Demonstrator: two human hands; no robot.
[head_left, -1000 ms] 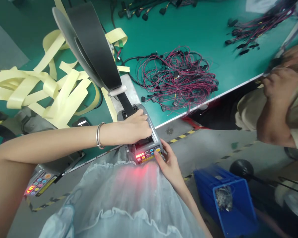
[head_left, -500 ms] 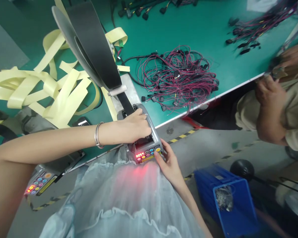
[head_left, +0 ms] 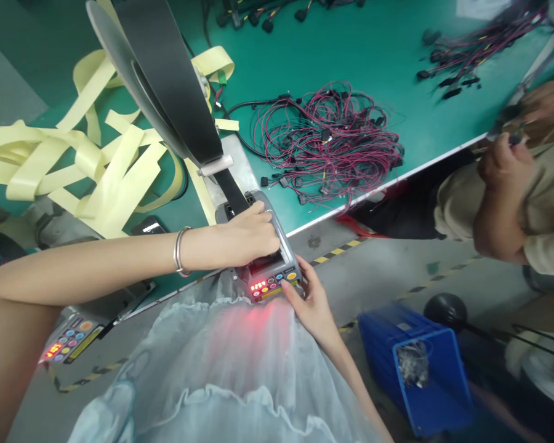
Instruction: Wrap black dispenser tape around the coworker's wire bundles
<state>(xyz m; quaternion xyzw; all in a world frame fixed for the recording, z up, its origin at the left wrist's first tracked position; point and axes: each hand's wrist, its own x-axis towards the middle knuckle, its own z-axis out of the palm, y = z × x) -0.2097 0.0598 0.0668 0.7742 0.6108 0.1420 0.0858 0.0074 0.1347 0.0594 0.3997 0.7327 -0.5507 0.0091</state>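
An automatic tape dispenser (head_left: 273, 280) with a red lit display and coloured buttons stands at the table's edge against my clothing. Black tape runs down into it from a large black roll (head_left: 168, 74) with a grey side disc. My left hand (head_left: 255, 235) lies over the top of the machine, fingers curled down into its opening; the fingertips and whatever they hold are hidden. A silver bracelet (head_left: 179, 251) circles that wrist. My right hand (head_left: 307, 294) grips the front right corner of the dispenser, thumb by the buttons and fingers around the side.
Yellow strips (head_left: 106, 175) lie heaped at left, near a second dispenser (head_left: 71, 341). A tangle of red and black wires (head_left: 327, 144) sits behind the machine, with more harnesses (head_left: 480, 55) at far right. A co-worker's hand (head_left: 508, 163) holds something small. A blue bin (head_left: 436, 381) stands below.
The whole view has shifted slightly. Both my hands keep their places on the dispenser. The co-worker's near hand has lifted a little and changed its pose.
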